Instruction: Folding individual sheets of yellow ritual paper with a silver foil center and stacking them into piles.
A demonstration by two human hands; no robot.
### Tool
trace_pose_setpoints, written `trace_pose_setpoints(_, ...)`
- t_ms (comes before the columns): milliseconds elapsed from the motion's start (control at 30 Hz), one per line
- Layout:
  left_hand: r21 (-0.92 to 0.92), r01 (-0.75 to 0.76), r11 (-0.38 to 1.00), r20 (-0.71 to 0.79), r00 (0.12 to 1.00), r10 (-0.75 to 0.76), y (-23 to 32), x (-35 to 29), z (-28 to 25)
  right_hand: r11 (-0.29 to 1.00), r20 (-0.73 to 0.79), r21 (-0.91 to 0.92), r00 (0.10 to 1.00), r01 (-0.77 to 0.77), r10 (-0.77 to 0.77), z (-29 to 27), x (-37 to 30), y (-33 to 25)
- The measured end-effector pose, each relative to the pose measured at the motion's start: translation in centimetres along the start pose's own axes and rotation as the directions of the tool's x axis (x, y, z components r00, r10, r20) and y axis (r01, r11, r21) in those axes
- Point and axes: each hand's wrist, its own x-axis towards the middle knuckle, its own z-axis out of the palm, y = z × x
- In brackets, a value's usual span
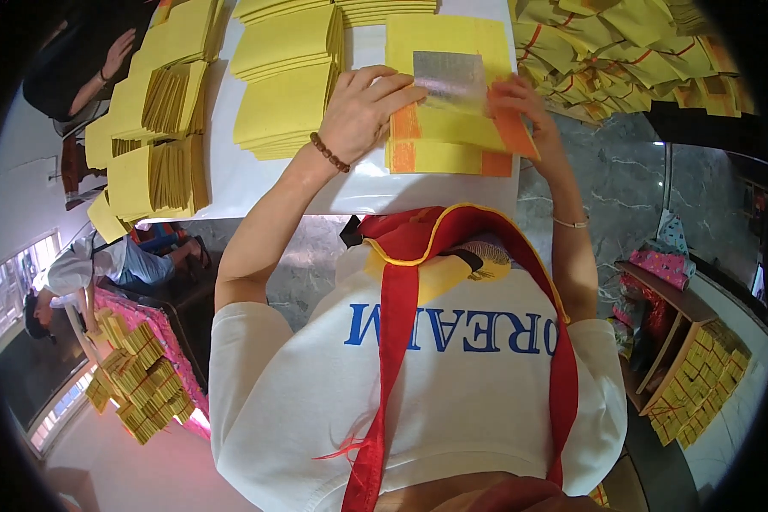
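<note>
A yellow paper sheet (452, 128) with orange bands at its sides lies partly folded on a flat yellow stack near the table's front edge. A silver square (448, 77) shows just beyond the fold. My left hand (369, 107), with a beaded bracelet at the wrist, has bent fingers on the sheet's left side; its thumb is hidden. My right hand (520, 107), slightly blurred, closes on the sheet's right side, where an orange corner (516, 136) is raised and tilted.
Folded yellow paper bundles (282, 111) line the white table (239, 183) on the left. Yellow papers with red strips (610, 60) are heaped at far right. Bundles also fill a shelf (700, 380) at right. Other people are at left, one (81, 282) near more bundles.
</note>
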Motion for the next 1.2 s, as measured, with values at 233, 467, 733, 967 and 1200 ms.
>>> trace_pose_setpoints(233, 0.004, -0.066, 0.998, 0.100, 0.993, 0.065, 3.3, -2.4, -2.6, 0.753, 0.090, -0.642, 0.990, 0.144, -0.113, 0.9, -2.3, -6.5)
trace_pose_setpoints(467, -0.378, 0.176, 0.909, 0.083, 0.984, -0.156, 4.4, -3.2, -1.4, 0.900, -0.002, -0.424, 0.994, -0.102, 0.111, 1.8, -3.8, -5.8)
trace_pose_setpoints(733, -0.472, 0.741, 0.477, 0.395, 0.662, -0.637, 2.9, -1.8, 0.8, 0.921, -0.385, 0.114, 0.837, -0.374, 0.388, 4.2, -0.9, -5.3)
trace_pose_setpoints(967, -0.566, 0.750, 0.343, 0.442, 0.627, -0.642, 1.6, -2.3, 2.7, 0.877, -0.392, 0.154, 0.787, -0.455, 0.477, 4.4, -0.3, -4.9)
trace_pose_setpoints(1200, -0.485, 0.769, 0.416, 0.385, 0.615, -0.688, 1.5, -1.2, 1.9, 0.831, -0.394, 0.066, 0.751, -0.553, 0.531, 4.3, 0.1, -5.5)
